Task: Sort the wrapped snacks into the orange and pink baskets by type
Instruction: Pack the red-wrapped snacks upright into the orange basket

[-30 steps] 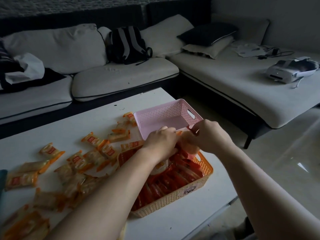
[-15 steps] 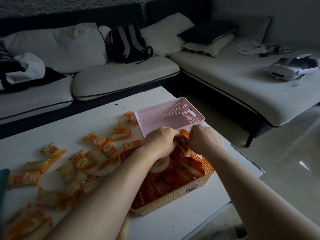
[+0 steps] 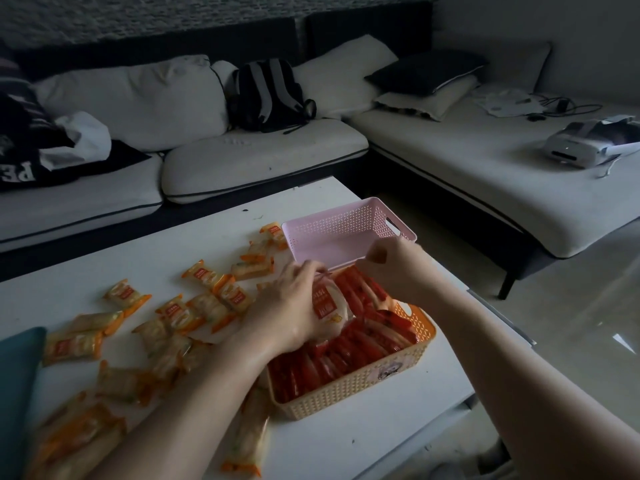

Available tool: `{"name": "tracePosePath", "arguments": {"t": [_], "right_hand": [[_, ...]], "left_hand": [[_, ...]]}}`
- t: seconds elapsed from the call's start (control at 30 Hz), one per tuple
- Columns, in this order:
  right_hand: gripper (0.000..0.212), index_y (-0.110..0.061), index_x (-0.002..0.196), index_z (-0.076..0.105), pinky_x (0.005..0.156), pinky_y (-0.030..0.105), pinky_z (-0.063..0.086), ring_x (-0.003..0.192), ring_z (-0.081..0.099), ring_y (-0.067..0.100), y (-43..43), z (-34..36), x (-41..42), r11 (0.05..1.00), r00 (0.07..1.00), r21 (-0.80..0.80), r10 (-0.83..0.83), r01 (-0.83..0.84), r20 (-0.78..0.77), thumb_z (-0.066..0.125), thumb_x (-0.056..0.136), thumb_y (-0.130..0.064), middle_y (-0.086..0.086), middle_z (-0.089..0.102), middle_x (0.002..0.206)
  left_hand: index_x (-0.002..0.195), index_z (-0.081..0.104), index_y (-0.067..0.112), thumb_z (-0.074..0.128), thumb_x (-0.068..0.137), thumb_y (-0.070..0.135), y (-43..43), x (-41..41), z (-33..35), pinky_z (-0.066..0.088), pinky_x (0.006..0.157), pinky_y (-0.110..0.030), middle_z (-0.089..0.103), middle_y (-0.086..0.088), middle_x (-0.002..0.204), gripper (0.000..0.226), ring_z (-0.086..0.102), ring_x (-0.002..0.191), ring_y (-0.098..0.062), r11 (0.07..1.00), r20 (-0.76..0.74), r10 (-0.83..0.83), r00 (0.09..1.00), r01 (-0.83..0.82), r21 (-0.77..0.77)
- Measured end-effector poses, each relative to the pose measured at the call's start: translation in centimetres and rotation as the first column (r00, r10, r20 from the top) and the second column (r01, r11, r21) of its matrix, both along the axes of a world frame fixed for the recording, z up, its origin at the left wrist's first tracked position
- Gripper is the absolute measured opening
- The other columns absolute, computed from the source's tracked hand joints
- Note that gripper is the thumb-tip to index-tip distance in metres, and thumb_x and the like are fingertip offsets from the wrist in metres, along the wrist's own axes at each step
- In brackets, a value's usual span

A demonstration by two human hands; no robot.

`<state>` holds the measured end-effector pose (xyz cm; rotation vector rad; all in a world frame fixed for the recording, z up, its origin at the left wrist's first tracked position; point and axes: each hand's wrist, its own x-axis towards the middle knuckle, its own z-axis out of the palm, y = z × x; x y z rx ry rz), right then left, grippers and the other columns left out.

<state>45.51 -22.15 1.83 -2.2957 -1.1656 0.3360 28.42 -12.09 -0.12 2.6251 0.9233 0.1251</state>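
An orange basket (image 3: 363, 388) near the table's front edge is packed with red wrapped snacks (image 3: 370, 336). Just behind it stands a pink basket (image 3: 349, 221) with nothing visible in it. Orange-and-clear wrapped snacks (image 3: 204, 306) lie scattered over the table to the left. My left hand (image 3: 289, 308) grips a clear packet with an orange label (image 3: 327, 306) over the orange basket's far left part. At the pink basket's near rim, my right hand (image 3: 393, 266) has its fingers pinched together; whether they hold anything I cannot tell.
The white table (image 3: 346, 441) ends close in front and to the right of the baskets. A teal object (image 3: 17, 372) sits at the left edge. A sofa with cushions and a backpack (image 3: 268, 95) runs behind; a white device (image 3: 575, 147) lies on the right seat.
The pink basket, tilted up a second ago, now stands flat. My left hand has come up with the clear packet, and my right hand has moved apart to the pink basket's rim.
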Motion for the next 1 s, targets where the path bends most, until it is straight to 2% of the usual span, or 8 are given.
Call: {"name": "tracePosePath", "arguments": {"t": [0.07,0.17,0.33,0.53,0.7,0.77,0.87,1.0], "right_hand": [[0.021,-0.016,0.105,0.072,0.077,0.035,0.061,0.086,0.069,0.017,-0.3,0.4,-1.0,0.994,0.988,-0.006,0.107,-0.109,-0.109,0.057,0.099,-0.029,-0.003,0.071,0.099],[0.030,-0.015,0.113,0.073,0.086,0.045,0.059,0.094,0.070,0.025,-0.8,0.2,-1.7,0.985,0.956,-0.034,0.154,-0.167,-0.252,0.050,0.101,-0.030,0.003,0.073,0.108],[0.026,-0.018,0.114,0.069,0.081,0.046,0.059,0.089,0.068,0.020,-1.9,2.2,-1.1,0.974,0.997,0.224,0.032,-0.016,-0.067,0.053,0.100,-0.031,-0.001,0.068,0.106],[0.056,-0.008,0.097,0.071,0.055,0.038,0.062,0.066,0.075,0.027,-4.1,3.3,0.3,0.989,0.836,0.049,-0.089,0.138,-0.541,0.043,0.100,-0.057,0.014,0.075,0.085],[0.024,-0.008,0.099,0.074,0.067,0.040,0.065,0.076,0.077,0.021,-6.0,3.1,3.7,0.987,0.837,0.039,-0.113,0.158,-0.536,0.064,0.096,-0.029,0.008,0.077,0.089],[0.017,-0.009,0.109,0.072,0.064,0.038,0.065,0.084,0.074,0.020,-6.6,2.8,4.6,0.990,0.858,-0.013,-0.129,0.142,-0.497,0.062,0.098,-0.018,0.006,0.074,0.099],[0.025,-0.014,0.121,0.070,0.060,0.036,0.064,0.088,0.069,0.019,-6.8,2.2,4.6,0.993,0.910,-0.092,-0.108,0.078,-0.399,0.063,0.098,-0.016,0.001,0.068,0.106],[0.032,-0.014,0.128,0.067,0.059,0.034,0.064,0.083,0.069,0.019,-6.4,1.7,4.0,0.988,0.946,-0.147,-0.084,0.039,-0.313,0.065,0.096,-0.015,0.002,0.068,0.108]], "left_hand": [[0.135,0.045,0.035,0.088,0.068,0.051,0.2,0.0,0.1,0.045,0.076,-0.029,0.051,0.010,0.124,0.081,0.058,0.104,-0.014,0.994,0.164,0.044,0.986,-0.026,-0.110],[0.118,0.059,0.032,0.090,0.070,0.038,0.3,0.3,0.5,0.050,0.076,-0.025,0.061,0.007,0.113,0.058,0.063,0.100,-0.014,0.980,0.382,0.071,0.922,0.008,-0.200],[0.119,0.059,0.023,0.092,0.072,0.033,-1.4,2.5,2.0,0.046,0.067,-0.007,0.064,0.006,0.111,0.058,0.062,0.094,-0.008,0.975,0.526,0.173,0.832,-0.069,-0.213],[0.118,0.057,0.022,0.079,0.088,0.027,-5.6,6.1,1.7,0.051,0.066,-0.008,0.069,0.012,0.100,0.037,0.067,0.087,-0.002,0.935,0.666,0.174,0.726,0.091,-0.343],[0.115,0.064,0.024,0.079,0.086,0.025,-6.2,6.7,0.3,0.059,0.090,-0.028,0.075,0.010,0.106,0.033,0.070,0.102,-0.005,0.836,0.613,0.051,0.788,0.303,-0.458],[0.104,0.070,0.023,0.071,0.090,0.014,-5.3,6.1,0.2,0.058,0.090,-0.029,0.075,0.011,0.099,0.017,0.070,0.097,-0.003,0.899,0.581,0.022,0.813,0.239,-0.368],[0.107,0.075,0.029,0.061,0.097,0.022,-4.9,5.8,0.0,0.057,0.091,-0.031,0.074,0.013,0.107,0.019,0.067,0.101,-0.006,0.968,0.269,-0.154,0.951,0.200,-0.154],[0.121,0.071,0.037,0.059,0.098,0.025,-5.1,6.9,-0.2,0.056,0.095,-0.038,0.071,0.007,0.125,0.028,0.066,0.111,-0.018,0.951,-0.075,-0.306,0.949,0.308,0.012]]}}
